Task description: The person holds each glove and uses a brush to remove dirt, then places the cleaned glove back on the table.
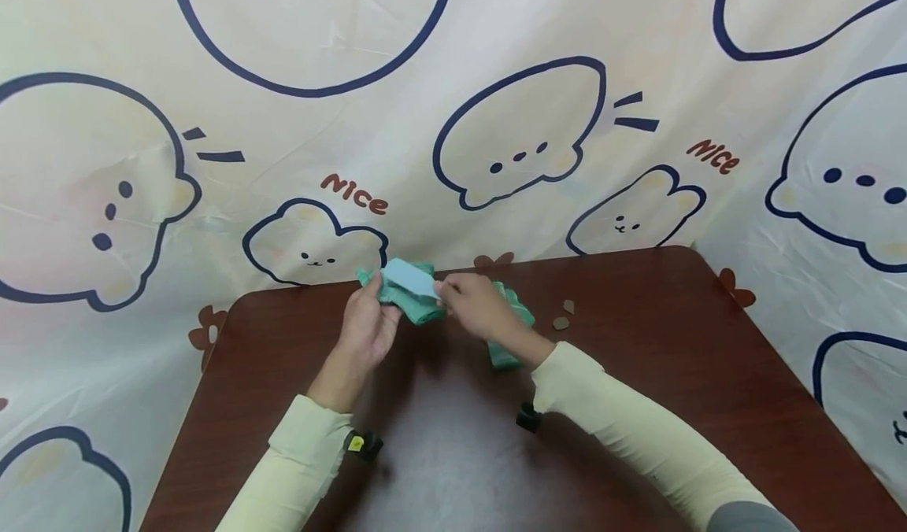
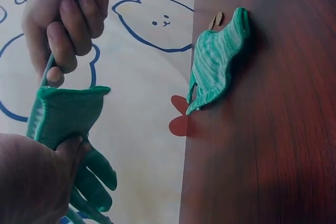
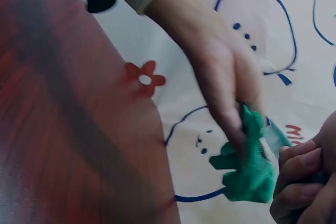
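Note:
My left hand [image 1: 366, 321] pinches a green knitted glove [image 1: 423, 309] near the far edge of the table, its thumb pressed on the fabric in the left wrist view. The glove's fingers dangle below the hand there. My right hand [image 1: 473, 304] grips the end of a flat light-blue piece [image 1: 409, 276], which lies along the glove in the head view; I cannot tell its kind. In the left wrist view, the right hand's fingers are curled at the glove's cuff. A second green glove [image 2: 218, 61], streaked with white, lies on the table, partly behind the right forearm in the head view.
Two small brownish flat pieces, one rounded [image 1: 560, 323] and one angular [image 1: 569, 306], lie right of the second glove. The dark red-brown table [image 1: 439, 453] meets a cartoon-printed cloth [image 1: 510, 28] at its back and sides. Black bands [image 1: 364, 445] are on both wrists.

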Motion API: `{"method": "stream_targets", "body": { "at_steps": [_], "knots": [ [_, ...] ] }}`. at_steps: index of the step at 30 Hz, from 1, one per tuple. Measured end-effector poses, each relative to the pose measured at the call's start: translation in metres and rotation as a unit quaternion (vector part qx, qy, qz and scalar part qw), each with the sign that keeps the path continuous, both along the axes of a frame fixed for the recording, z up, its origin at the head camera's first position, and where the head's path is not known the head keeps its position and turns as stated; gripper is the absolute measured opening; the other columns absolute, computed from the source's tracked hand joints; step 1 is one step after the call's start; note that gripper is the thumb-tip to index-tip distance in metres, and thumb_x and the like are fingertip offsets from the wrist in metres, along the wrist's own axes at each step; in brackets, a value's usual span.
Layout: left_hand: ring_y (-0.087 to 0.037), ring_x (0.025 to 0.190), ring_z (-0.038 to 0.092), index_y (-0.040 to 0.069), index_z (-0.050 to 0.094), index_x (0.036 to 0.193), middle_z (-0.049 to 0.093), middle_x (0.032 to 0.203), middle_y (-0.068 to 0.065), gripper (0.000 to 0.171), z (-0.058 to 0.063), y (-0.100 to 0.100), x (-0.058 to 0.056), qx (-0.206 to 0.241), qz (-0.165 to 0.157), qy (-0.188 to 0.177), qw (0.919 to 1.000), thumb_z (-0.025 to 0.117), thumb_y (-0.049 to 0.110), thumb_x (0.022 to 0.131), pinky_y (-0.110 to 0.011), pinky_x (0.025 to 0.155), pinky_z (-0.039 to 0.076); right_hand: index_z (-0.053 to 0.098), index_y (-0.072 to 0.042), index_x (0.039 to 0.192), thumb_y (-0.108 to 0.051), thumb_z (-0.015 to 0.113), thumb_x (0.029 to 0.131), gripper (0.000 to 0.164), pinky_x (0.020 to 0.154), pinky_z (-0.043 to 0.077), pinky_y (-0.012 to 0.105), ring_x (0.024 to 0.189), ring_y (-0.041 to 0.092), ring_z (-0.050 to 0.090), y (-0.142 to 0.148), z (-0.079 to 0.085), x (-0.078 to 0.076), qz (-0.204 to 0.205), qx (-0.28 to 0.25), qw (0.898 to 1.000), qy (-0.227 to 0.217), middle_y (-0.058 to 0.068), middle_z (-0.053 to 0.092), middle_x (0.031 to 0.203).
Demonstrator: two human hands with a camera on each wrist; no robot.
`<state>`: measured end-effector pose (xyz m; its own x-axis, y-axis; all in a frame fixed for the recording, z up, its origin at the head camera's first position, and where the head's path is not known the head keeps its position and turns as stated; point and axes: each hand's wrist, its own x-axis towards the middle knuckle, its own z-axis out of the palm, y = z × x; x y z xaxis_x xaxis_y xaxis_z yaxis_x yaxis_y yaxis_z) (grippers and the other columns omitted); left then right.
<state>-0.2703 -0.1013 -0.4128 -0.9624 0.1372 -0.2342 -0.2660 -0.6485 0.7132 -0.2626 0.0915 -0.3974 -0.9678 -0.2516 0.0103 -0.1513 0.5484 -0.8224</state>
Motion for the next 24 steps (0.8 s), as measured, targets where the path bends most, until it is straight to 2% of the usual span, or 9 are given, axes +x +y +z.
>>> {"method": "stream_targets", "body": {
  "at_steps": [3,10,16,21,24],
  "knots": [
    [-0.016,0.156,0.024,0.009,0.008,0.164,0.02,0.171,-0.005,0.058,0.002,-0.002,-0.001,0.006,0.01,0.005,0.9999,0.027,0.027,0.113,-0.036,0.126,0.025,0.066,-0.012,0.084,-0.038,0.048,0.109,0.039,0.053,0.039,0.028,0.058,0.016,0.047,-0.006,-0.004,0.001,0.0,0.009,1.0,0.013,0.003,0.061,0.072],
    [-0.023,0.156,0.027,0.004,0.009,0.163,0.022,0.17,-0.012,0.056,0.001,-0.008,0.002,0.002,0.008,0.031,0.9995,0.024,0.021,0.113,-0.045,0.126,0.025,0.067,-0.009,0.085,-0.034,0.049,0.109,0.039,0.053,0.038,0.03,0.057,0.019,0.044,-0.007,-0.01,-0.008,-0.043,0.005,0.998,0.034,0.005,0.06,0.071],
    [-0.025,0.157,0.024,0.004,0.006,0.164,0.02,0.17,-0.013,0.056,-0.002,-0.009,0.001,0.007,0.009,0.031,0.9994,0.024,0.02,0.113,-0.048,0.126,0.023,0.067,-0.01,0.088,-0.034,0.047,0.11,0.038,0.055,0.039,0.03,0.058,0.019,0.046,-0.008,-0.011,-0.015,-0.059,0.013,0.997,0.037,0.008,0.064,0.076],
    [-0.021,0.156,0.025,0.004,0.005,0.163,0.02,0.17,-0.011,0.055,-0.002,-0.009,0.002,-0.004,0.02,0.028,0.9994,0.022,0.02,0.113,-0.041,0.126,0.026,0.067,-0.01,0.09,-0.031,0.045,0.11,0.036,0.054,0.04,0.03,0.058,0.019,0.047,-0.01,-0.011,-0.018,-0.074,-0.003,0.996,0.046,0.008,0.066,0.079],
    [-0.019,0.156,0.024,0.004,0.006,0.163,0.02,0.17,-0.009,0.055,-0.001,-0.01,0.002,-0.008,0.025,0.022,0.9994,0.022,0.021,0.113,-0.037,0.126,0.027,0.068,-0.011,0.09,-0.033,0.047,0.11,0.036,0.054,0.04,0.029,0.06,0.018,0.047,-0.013,-0.007,-0.011,-0.059,-0.019,0.997,0.037,0.008,0.066,0.08]
  ]
}}
